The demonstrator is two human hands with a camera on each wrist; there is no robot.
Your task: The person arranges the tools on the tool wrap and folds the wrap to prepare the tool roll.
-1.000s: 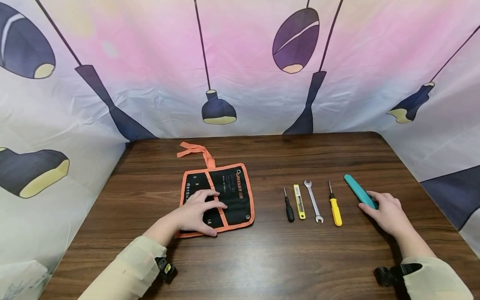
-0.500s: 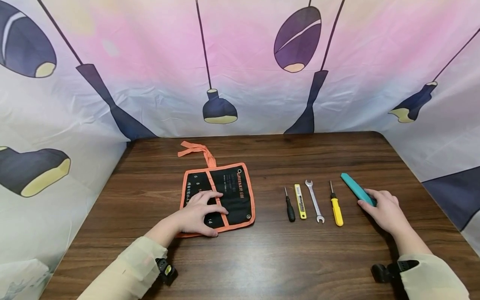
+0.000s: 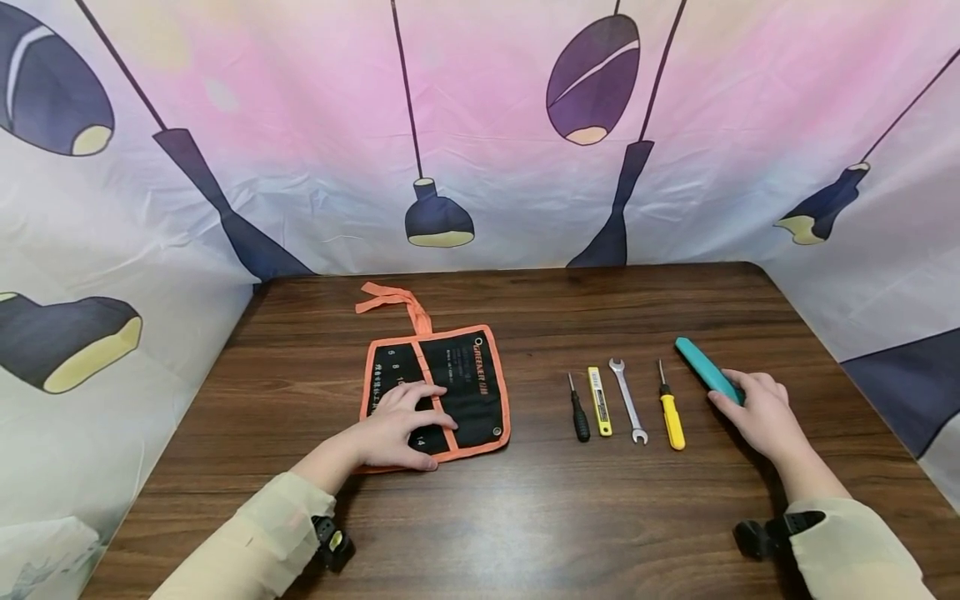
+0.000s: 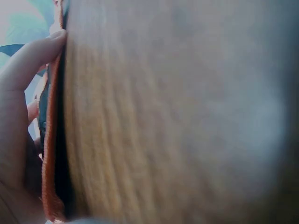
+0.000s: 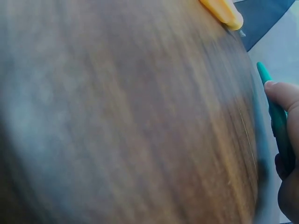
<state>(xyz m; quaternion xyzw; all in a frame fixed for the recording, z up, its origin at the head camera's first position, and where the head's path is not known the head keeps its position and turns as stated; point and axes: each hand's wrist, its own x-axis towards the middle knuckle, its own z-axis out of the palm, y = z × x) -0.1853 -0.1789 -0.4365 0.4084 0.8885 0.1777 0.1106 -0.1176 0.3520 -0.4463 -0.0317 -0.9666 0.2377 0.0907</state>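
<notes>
My left hand [image 3: 397, 423] rests with spread fingers on a black tool pouch [image 3: 474, 400] edged in orange, laid flat on the table. In the left wrist view the thumb [image 4: 44, 51] touches the pouch's orange edge [image 4: 50, 154]. My right hand [image 3: 761, 417] grips the near end of a long, slim teal tool [image 3: 703, 367]; its exact kind is unclear, and the hand hides that end. In the right wrist view, the thumb [image 5: 282, 94] lies along the teal tool [image 5: 279, 126], which appears lifted off the table.
Between the hands lie a black-handled screwdriver [image 3: 579, 417], a flat yellow strip with a label [image 3: 600, 402], a double open-ended wrench [image 3: 628, 402] and a yellow-handled screwdriver [image 3: 672, 417]. An orange tie [image 3: 393, 298] runs from the pouch. Patterned cloth [image 3: 495, 208] hangs behind the wooden table [image 3: 525, 517].
My right hand and the teal tool have shifted left and slightly away from me, toward the yellow-handled screwdriver. The left hand and the pouch have stayed in place.
</notes>
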